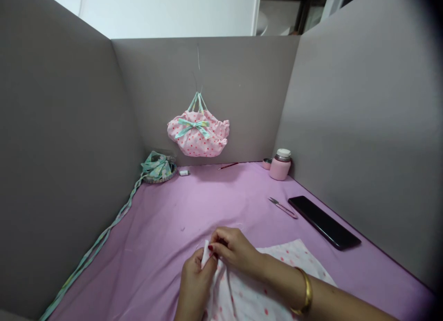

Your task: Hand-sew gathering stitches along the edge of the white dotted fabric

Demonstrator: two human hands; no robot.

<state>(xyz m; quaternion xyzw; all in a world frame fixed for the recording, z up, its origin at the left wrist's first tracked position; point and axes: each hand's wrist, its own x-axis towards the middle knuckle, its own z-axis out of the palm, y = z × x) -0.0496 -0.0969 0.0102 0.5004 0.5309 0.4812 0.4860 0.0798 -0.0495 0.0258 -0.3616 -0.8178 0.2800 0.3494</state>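
Observation:
A white fabric piece with pink and red dots (247, 293) spreads over the front of the table, beneath my right forearm. My left hand (196, 277) pinches a folded edge of it between thumb and fingers. Meeting it from the right, my right hand (232, 247) has its thumb and fingertips pressed together at the same fold. Whether a needle or pin sits in those fingertips is too small to tell. Against the back panel hangs a pink dotted fabric bag (199, 136) with a mint bow and straps.
Right of my hands lie thread snips (283, 208) and a black phone (323, 221). A pink jar (280, 166) stands at the back right. Back left, a basket (162, 178) holds mint fabric, with long mint strips (112, 224) trailing forward. Grey panels (346, 104) enclose the table.

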